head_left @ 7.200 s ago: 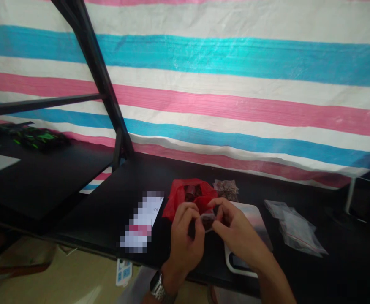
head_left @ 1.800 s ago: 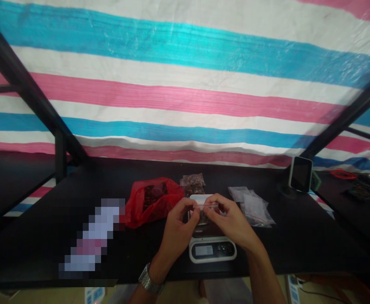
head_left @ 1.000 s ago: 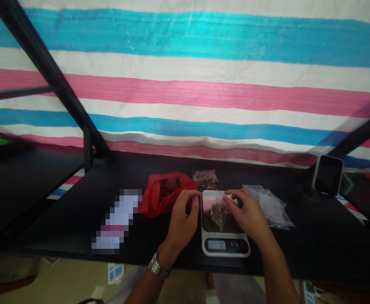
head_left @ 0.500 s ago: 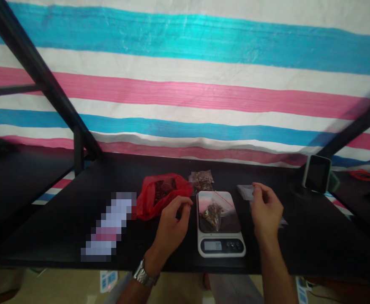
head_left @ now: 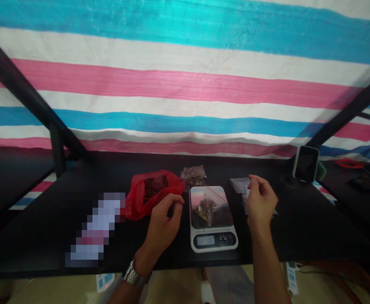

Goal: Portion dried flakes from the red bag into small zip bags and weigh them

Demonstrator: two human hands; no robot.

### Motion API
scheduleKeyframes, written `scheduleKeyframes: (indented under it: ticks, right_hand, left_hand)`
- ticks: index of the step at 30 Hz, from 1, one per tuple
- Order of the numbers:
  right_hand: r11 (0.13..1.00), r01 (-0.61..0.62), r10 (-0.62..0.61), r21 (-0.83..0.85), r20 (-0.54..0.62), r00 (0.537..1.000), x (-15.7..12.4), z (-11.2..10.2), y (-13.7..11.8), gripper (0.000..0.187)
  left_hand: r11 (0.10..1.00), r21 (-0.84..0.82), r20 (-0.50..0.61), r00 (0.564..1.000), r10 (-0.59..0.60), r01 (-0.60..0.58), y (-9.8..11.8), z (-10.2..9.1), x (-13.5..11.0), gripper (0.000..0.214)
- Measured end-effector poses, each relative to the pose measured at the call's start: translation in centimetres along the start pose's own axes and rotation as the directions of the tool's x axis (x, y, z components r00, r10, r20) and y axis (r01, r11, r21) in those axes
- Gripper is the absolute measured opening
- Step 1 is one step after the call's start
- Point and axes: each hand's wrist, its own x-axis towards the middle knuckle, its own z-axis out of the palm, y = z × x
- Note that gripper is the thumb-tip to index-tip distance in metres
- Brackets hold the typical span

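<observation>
We log the person's two bare hands well apart, with the scale between them. The left hand, a metal-link wristwatch on its wrist, is loosely curled, with nothing visible in it. Its fingertips sit at the near edge of a crumpled red plastic bag, though we cannot tell whether they touch it. Dark pieces show in that bag's opening.

The right hand is raised, fingers drawn together. Its fingertips are just beside a small pile of clear plastic zip bags — whether they pinch the film, we cannot tell.

On the platform of a white digital kitchen scale lies a small clear zip bag of brown pieces, between the hands and touching neither. The scale's display is too small to read. Another clear zip bag of brown pieces lies just behind the scale, beside the red bag.

All of this sits on a black table. A pixelated white paper strip lies left of the left hand, and a dark-screened tablet on a stand stands at the far right — a pink, blue and white striped tarp hangs behind.
</observation>
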Motion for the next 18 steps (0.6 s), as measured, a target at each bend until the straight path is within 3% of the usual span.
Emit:
scheduleKeyframes:
  ticks: [3,7,10,13,18]
  right_hand:
    - [1.000,-0.012,0.012,0.007,0.040,0.999,0.1,-0.1,0.1,0.040]
    - [0.999,0.024,-0.014,-0.038,0.240,0.971,0.1,-0.3,0.1,0.040]
    - [0.972,0.207,-0.137,-0.114,0.444,0.886,-0.2,-0.3,0.2,0.034]
    - [0.910,0.375,-0.214,-0.176,0.575,0.790,-0.8,-0.2,0.2,0.031]
    - [0.886,0.394,-0.149,-0.244,0.656,0.740,-1.9,0.1,-0.4,0.023]
  left_hand:
    - [1.000,0.004,-0.008,1.000,0.015,-0.015,0.0,-0.1,0.1,0.019]
    - [1.000,0.008,-0.011,1.000,0.021,-0.021,0.0,-0.2,0.2,0.019]
    - [1.000,0.007,-0.014,1.000,0.021,-0.021,0.0,-0.2,0.2,0.019]
    - [1.000,0.015,-0.013,1.000,0.025,-0.024,0.0,-0.1,0.2,0.020]
    - [0.999,0.018,-0.019,0.999,0.029,-0.029,-0.2,-0.1,0.2,0.019]
